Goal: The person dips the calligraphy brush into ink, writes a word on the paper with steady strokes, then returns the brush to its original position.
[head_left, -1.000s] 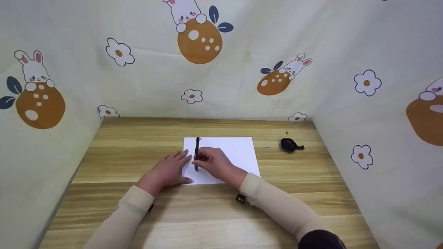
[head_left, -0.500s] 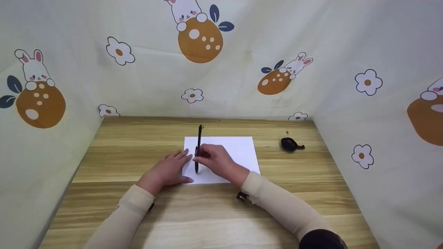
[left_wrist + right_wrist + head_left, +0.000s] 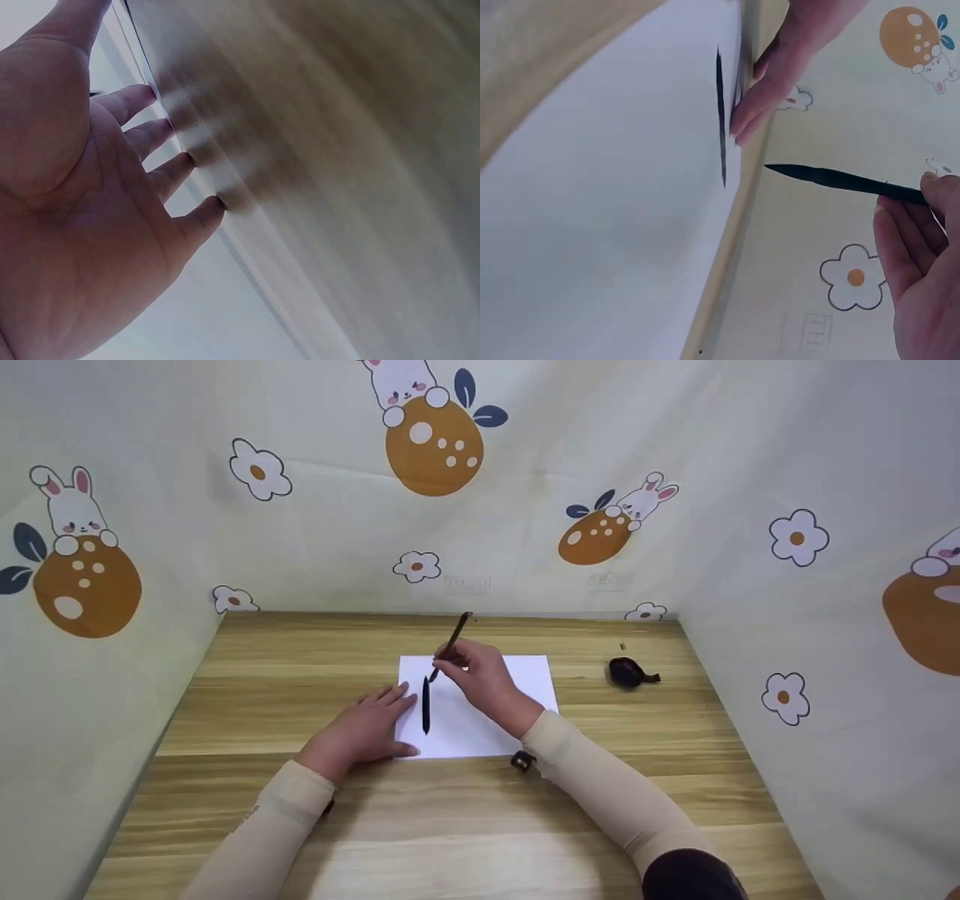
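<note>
My right hand [image 3: 484, 675] pinches a dark writing brush [image 3: 840, 178] between thumb and fingers. In the right wrist view its pointed black tip stands apart from the white paper [image 3: 615, 225]. The brush leans to the right in the head view, its tip near the top of a long black ink stroke [image 3: 426, 705] that runs down the left part of the sheet. My left hand [image 3: 367, 725] rests at the sheet's left edge with fingers spread. In the left wrist view those fingers [image 3: 169, 176] look extended, their tips at the edge.
A small black dish with a short handle [image 3: 626, 673] stands to the right of the paper on the wooden table [image 3: 420, 840]. A tiny dark speck lies behind it. Pale printed cloth [image 3: 330, 532] encloses the table at the back and sides.
The right hand has lifted the brush off the lower end of the stroke and moved it away from me and slightly right, now tilted. The black stroke shows uncovered. The left hand has stayed put.
</note>
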A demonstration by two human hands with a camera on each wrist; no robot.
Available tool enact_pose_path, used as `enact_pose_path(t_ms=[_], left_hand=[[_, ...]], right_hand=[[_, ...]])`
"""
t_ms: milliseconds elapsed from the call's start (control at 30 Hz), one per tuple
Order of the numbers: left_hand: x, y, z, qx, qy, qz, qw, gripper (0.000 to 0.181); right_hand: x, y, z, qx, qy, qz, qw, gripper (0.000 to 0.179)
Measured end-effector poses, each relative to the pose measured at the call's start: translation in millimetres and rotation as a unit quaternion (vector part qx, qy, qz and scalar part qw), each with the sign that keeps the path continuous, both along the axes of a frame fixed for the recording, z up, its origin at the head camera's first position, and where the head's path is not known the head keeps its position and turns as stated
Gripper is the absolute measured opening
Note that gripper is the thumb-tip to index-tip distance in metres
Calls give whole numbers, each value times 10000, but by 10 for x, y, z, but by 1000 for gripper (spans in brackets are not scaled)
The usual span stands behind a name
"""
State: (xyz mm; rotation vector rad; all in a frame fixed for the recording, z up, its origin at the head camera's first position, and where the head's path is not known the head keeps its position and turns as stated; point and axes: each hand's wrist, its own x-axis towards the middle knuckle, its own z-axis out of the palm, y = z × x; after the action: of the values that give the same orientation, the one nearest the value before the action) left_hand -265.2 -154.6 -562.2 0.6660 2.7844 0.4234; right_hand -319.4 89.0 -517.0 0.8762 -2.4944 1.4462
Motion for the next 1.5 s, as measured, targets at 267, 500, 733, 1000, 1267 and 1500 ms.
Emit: enact_pose_path(t_ms=[267, 500, 733, 1000, 1267, 1500], left_hand=[[-2, 3, -24, 1, -36, -1, 10000, 103], [-10, -3, -27, -19, -88, 41, 10000, 104], [-3, -4, -9, -10, -153, 62, 9999, 104], [3, -2, 0, -2, 18, -11, 10000, 102], [0, -2, -18, -99, 92, -53, 9999, 102], [0, -3, -21, -60, 65, -28, 10000, 102]], right_hand=[[-118, -63, -81, 21, -202, -207, 9996, 10], [-175, -87, -127, 106, -185, -334, 9992, 10], [-196, -112, -162, 175, -225, -380, 9989, 7], [-215, -135, -207, 140, -196, -352, 9991, 7], [-202, -119, -270, 185, -321, -275, 9989, 6], [-179, -87, -279, 369, -343, -184, 9986, 6]])
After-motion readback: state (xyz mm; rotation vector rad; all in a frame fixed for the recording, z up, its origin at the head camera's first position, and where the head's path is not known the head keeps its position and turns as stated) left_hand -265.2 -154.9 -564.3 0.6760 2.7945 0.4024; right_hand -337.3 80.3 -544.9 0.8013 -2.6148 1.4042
